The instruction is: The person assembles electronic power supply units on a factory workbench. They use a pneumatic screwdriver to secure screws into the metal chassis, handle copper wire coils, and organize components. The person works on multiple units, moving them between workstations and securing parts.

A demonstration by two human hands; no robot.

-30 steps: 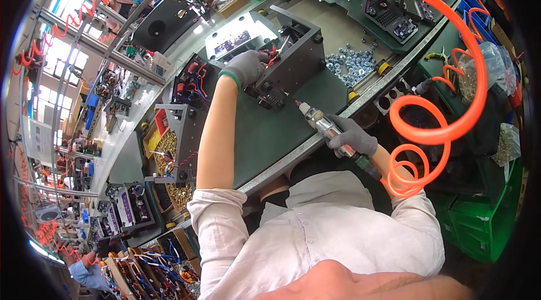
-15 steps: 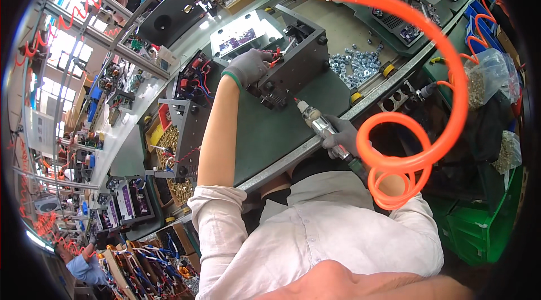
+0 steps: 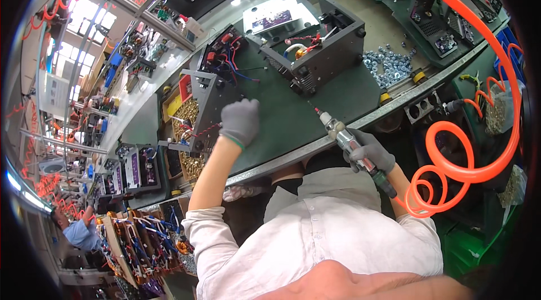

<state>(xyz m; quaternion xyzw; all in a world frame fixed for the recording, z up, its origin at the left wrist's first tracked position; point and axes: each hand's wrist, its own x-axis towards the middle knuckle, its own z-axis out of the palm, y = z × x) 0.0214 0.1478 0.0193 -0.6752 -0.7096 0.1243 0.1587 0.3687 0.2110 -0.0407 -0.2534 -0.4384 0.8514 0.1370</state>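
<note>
My right hand [image 3: 369, 150], in a grey glove, grips a pneumatic screwdriver [image 3: 345, 138]. Its thin bit points up and left, just short of the near corner of a dark metal casing [image 3: 332, 66], with no visible contact. Wires and small parts show inside that casing's open top. My left hand [image 3: 239, 121], also gloved, is curled into a fist over the green work surface [image 3: 276, 131]; whether anything is inside it is hidden. Beside it on the left stands another dark metal casing [image 3: 211, 100]. An open unit with red and blue wires [image 3: 228, 52] lies behind.
An orange coiled air hose [image 3: 470, 175] loops at the right, near my right forearm. Loose silver fasteners [image 3: 389, 68] lie right of the casing. Brass fasteners [image 3: 189, 113] fill a bin at the left. A metal rail [image 3: 282, 159] edges the bench. A person [image 3: 81, 232] sits far left.
My left hand has left the dark casing and moved down and left, now closed in a fist. The screwdriver remains in my right hand. The view has shifted, and the hose hangs farther right.
</note>
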